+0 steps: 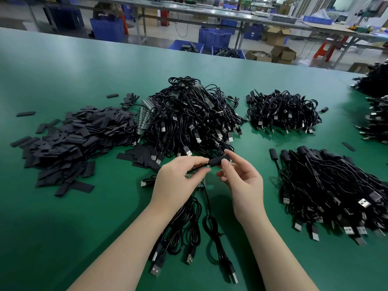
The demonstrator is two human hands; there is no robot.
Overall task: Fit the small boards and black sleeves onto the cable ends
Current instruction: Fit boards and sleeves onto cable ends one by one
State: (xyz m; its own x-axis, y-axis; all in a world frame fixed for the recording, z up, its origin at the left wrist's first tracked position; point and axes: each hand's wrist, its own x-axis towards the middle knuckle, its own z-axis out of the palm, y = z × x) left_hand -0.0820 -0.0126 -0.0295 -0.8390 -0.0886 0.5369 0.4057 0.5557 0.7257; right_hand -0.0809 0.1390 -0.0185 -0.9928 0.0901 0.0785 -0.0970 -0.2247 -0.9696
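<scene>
Head: black sleeve (218, 161) between both grips.

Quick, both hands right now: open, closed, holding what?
Left hand: pinches the cable end.
Right hand: pinches the black sleeve.

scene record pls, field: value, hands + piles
left hand: pinches cable end
right hand: pinches black sleeve at that cable end
sleeve pile: loose, left on green table
cable heap: centre, behind hands
sleeved cables: stacked right
near cables: few, between forearms
</scene>
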